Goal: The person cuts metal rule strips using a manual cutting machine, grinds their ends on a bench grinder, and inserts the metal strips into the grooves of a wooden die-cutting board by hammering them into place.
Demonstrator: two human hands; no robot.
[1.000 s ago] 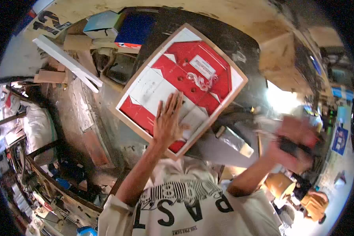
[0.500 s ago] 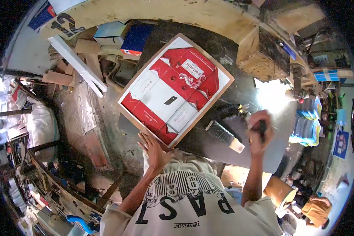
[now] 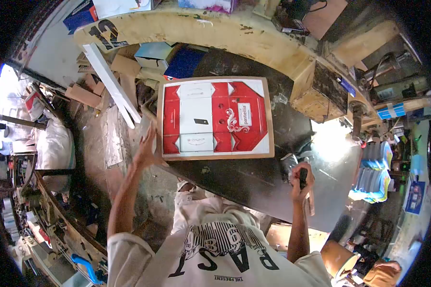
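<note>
A board with a brown rim [image 3: 272, 124] lies on the dark table, bearing a red and white printed sheet [image 3: 203, 107] with a small dark rectangle on its white part. At the board's lower left corner is my left hand [image 3: 147, 150], its fingers spread and nothing gripped. My right hand [image 3: 302, 182] is closed around a small black object [image 3: 303, 176], right of the board and over the table's front part. What that object is I cannot make out. Beside this hand, a clear and pale item is partly hidden.
A curved, worn yellowish beam [image 3: 191, 25] marked 12 runs behind the table [image 3: 234, 179]. A wooden box [image 3: 321, 93] stands at the back right. White strips [image 3: 111, 81] lean at the left. Stacked grey and blue bundles [image 3: 374, 167] sit at the right. A bright glare covers the table's right part.
The board has turned until its long sides run across the view. My left hand has moved from its near edge to its left corner. My right hand, still closed on the black object, is lower.
</note>
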